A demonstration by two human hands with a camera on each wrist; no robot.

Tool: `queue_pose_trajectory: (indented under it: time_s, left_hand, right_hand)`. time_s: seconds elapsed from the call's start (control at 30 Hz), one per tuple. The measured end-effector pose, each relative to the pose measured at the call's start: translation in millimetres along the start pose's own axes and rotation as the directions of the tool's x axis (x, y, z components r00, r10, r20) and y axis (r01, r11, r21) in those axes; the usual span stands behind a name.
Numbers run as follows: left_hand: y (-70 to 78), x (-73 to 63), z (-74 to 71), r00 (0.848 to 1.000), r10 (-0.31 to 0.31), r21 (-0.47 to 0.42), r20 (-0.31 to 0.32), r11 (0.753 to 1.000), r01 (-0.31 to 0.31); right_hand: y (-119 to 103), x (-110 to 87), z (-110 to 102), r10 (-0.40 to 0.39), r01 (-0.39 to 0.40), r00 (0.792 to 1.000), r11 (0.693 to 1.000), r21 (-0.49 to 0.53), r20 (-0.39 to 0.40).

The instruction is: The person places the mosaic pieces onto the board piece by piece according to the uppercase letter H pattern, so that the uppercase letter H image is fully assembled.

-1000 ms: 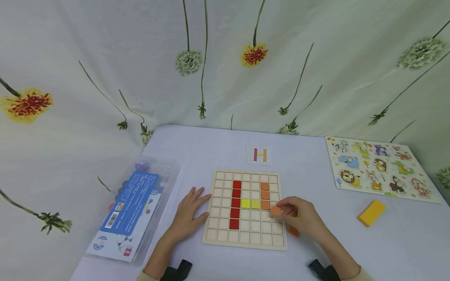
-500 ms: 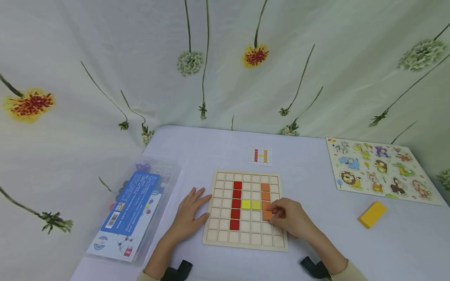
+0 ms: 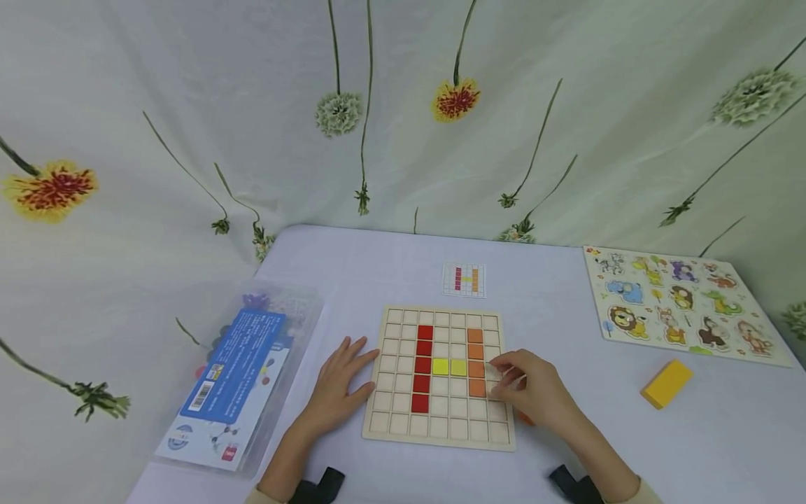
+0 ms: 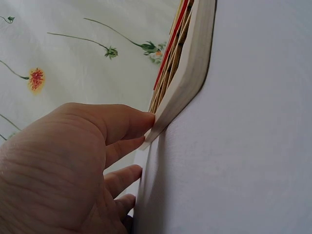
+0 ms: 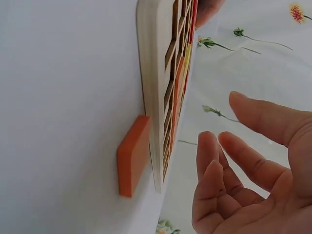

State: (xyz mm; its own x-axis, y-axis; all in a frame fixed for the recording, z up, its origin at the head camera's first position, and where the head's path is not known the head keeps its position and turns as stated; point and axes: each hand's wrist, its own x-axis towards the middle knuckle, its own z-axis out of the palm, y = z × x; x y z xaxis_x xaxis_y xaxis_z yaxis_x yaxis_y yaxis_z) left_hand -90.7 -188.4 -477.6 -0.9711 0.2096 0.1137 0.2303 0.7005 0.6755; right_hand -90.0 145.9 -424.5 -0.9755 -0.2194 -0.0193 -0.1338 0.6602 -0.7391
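Note:
A square wooden grid board (image 3: pixel 441 425) lies on the white table. It holds a column of red tiles (image 3: pixel 423 365), two yellow tiles (image 3: pixel 450 367) side by side and a column of orange tiles (image 3: pixel 476 369). My left hand (image 3: pixel 340 383) lies with fingers spread, thumb and fingertips at the board's left edge. Over the right edge hovers my right hand (image 3: pixel 535 389), fingers loosely bent and nothing between them in the right wrist view. One loose orange tile (image 5: pixel 132 158) lies on the table against the board's right side, mostly covered by the hand in the head view.
Behind the board lies a small pattern card (image 3: pixel 464 280) with coloured squares. At left is a clear plastic case (image 3: pixel 296 322) with a blue-and-white label. An animal puzzle board (image 3: pixel 683 304) occupies the back right, with a yellow block (image 3: pixel 666 384) before it.
My right hand carried an orange tile left, set it in the cell below the other orange ones, let go and drew back right. The left hand stayed put.

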Motion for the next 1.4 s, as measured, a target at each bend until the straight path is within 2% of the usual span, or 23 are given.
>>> queue_pose_trajectory:
  time_s: [0.17,0.33,0.5,0.6,0.8,1.03,1.4]
  left_hand:
    - [0.8,0.8,0.0,1.000,-0.005,0.002,0.003,1.000,0.005]
    - [1.3,0.9,0.2,1.000,-0.011,0.004,0.004,1.000,0.011]
    - [1.1,0.6,0.6,1.000,-0.017,0.008,0.003,1.000,0.017]
    - [0.8,0.0,1.1,1.000,-0.016,-0.001,0.002,1.000,0.016]
    - [-0.3,-0.7,2.3,1.000,-0.008,0.003,-0.002,1.000,0.008]
    - [0.4,-0.5,1.4,1.000,-0.004,0.002,-0.004,1.000,0.004]
    - [1.1,1.1,0.1,1.000,0.003,0.007,0.001,1.000,-0.003]
  right_hand:
    - [14,-17.4,-16,-0.078,0.077,0.995,0.997,-0.014,-0.062]
    - [31,-36.0,-27,-0.076,0.077,0.993,0.997,0.006,-0.096]
    - [45,-45.7,-30,-0.093,0.098,0.992,0.993,0.059,-0.084]
    - [53,-47.1,-27,-0.116,0.121,0.990,0.990,0.070,-0.083]
    - [67,-45.9,-15,-0.143,0.143,0.987,0.990,-0.002,-0.071]
    - [71,-45.2,-10,-0.167,0.166,0.984,0.986,-0.012,-0.066]
    - [72,-42.7,-12,-0.115,0.115,0.993,0.993,-0.023,-0.023]
